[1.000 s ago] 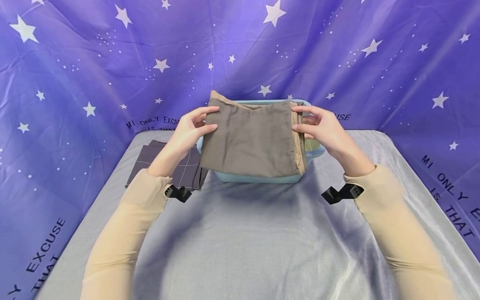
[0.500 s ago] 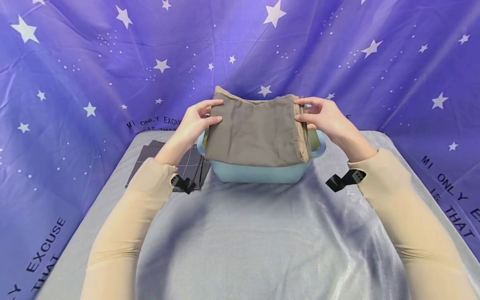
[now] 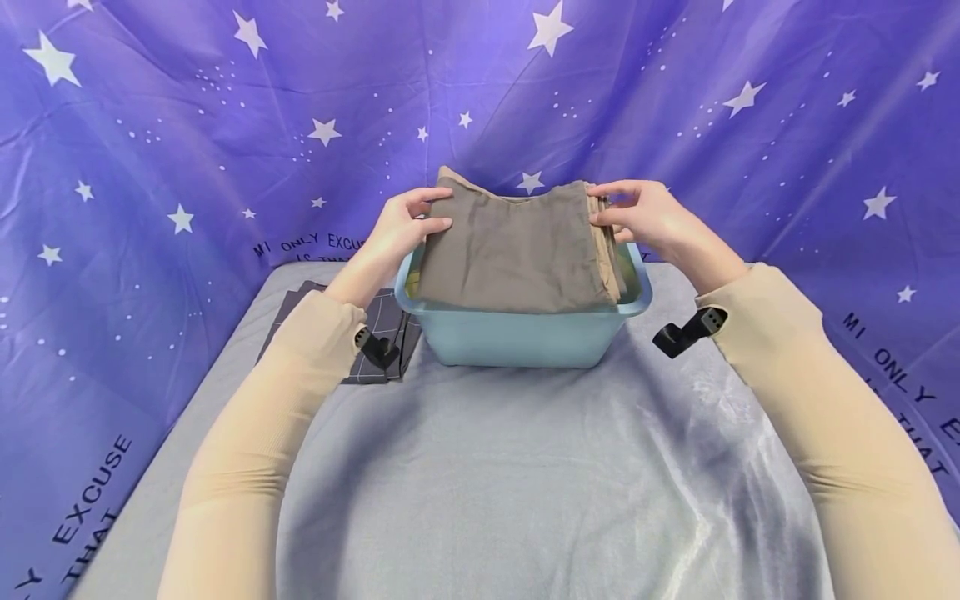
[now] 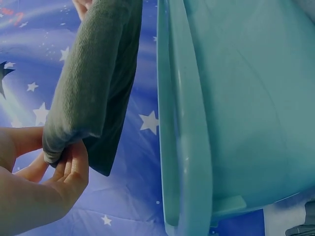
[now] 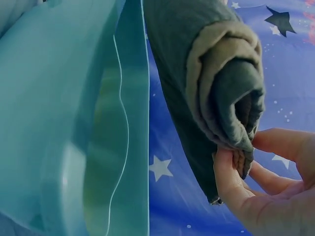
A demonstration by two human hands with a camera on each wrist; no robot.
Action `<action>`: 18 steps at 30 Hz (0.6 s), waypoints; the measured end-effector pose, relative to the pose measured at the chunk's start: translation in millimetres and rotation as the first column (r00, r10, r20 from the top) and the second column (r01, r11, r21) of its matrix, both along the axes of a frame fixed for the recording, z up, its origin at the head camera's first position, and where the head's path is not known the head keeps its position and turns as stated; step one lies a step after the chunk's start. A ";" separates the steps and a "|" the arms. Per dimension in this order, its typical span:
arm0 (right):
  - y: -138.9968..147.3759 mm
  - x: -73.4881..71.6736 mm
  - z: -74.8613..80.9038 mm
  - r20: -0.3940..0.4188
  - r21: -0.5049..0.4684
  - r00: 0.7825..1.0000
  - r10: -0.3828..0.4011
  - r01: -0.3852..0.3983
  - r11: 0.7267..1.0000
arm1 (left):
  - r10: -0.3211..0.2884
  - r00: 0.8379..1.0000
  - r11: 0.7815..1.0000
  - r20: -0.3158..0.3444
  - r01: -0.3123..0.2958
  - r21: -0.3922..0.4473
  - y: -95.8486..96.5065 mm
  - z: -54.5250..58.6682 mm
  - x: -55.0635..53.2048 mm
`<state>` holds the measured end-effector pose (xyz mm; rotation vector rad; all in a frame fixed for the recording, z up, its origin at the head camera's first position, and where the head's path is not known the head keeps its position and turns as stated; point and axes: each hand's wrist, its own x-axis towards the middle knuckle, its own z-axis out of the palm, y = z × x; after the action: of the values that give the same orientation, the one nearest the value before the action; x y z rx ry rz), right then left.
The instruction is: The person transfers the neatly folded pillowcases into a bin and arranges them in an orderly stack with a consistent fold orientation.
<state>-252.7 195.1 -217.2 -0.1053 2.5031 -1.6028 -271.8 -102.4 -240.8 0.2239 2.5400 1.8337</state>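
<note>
A folded grey-brown cloth [image 3: 517,250] with tan inner layers hangs between my hands, over the light blue plastic basin [image 3: 525,340]. My left hand [image 3: 405,221] pinches its upper left edge, thumb in front. At the upper right edge, my right hand [image 3: 647,215] grips the stacked layers between thumb and fingers. In the right wrist view the cloth [image 5: 197,73] shows a rolled end with several layers, apart from the basin wall [image 5: 133,147]. From the left wrist, the cloth's [image 4: 88,83] rounded fold sits in the left fingers. The cloth hides most of the basin's inside.
A dark checked folded cloth [image 3: 390,310] lies on the bed-like grey surface [image 3: 510,467] left of the basin, partly behind my left forearm. Purple star-printed curtain [image 3: 480,75] hangs close behind and at both sides. Something yellow-green shows inside the basin.
Both hands have raised the folded cloth and carried it slightly right and farther back. More of the basin's front wall and rim now shows. The dark checked cloth has stayed put.
</note>
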 end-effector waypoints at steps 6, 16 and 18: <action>-0.3 -10.2 4.7 0.042 0.024 0.999 0.021 -0.022 0.999 | 0.019 1.000 0.999 0.002 -0.019 -0.034 3.8 2.4 -9.4; -3.2 -24.2 3.8 0.068 0.054 0.997 0.042 -0.045 0.998 | 0.042 0.998 0.998 0.045 -0.039 -0.056 6.9 0.4 -21.5; -3.1 -27.8 2.1 0.074 0.052 0.996 0.044 -0.048 0.998 | 0.049 0.998 0.997 0.048 -0.046 -0.063 7.9 -0.9 -23.3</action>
<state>-280.4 192.0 -215.1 -0.0950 2.4679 -1.4937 -295.0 -94.5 -241.7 0.1172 2.5864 1.7490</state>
